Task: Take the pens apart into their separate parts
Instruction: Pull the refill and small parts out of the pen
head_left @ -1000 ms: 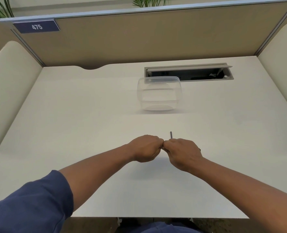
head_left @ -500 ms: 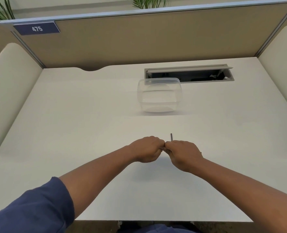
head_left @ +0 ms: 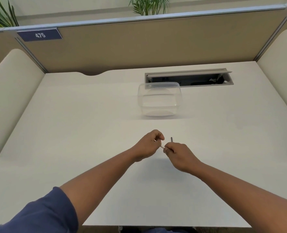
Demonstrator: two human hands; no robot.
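Both hands meet above the middle of the white desk (head_left: 72,148). My left hand (head_left: 149,145) is closed around one end of a pen. A short white stretch of that pen (head_left: 162,146) shows in the gap between the hands. My right hand (head_left: 179,155) grips the other end, and a thin dark rod (head_left: 171,139) sticks up out of its fist. The rest of the pen is hidden inside both fists.
A clear plastic tub (head_left: 159,100) with nothing visible in it stands beyond the hands. Behind it an open cable hatch (head_left: 188,78) is set into the desk. Tan partition walls (head_left: 139,44) and cream side panels close off the desk.
The two fists were pressed together; now they have drawn slightly apart and a white piece of the pen shows between them. The left hand has lifted a little.
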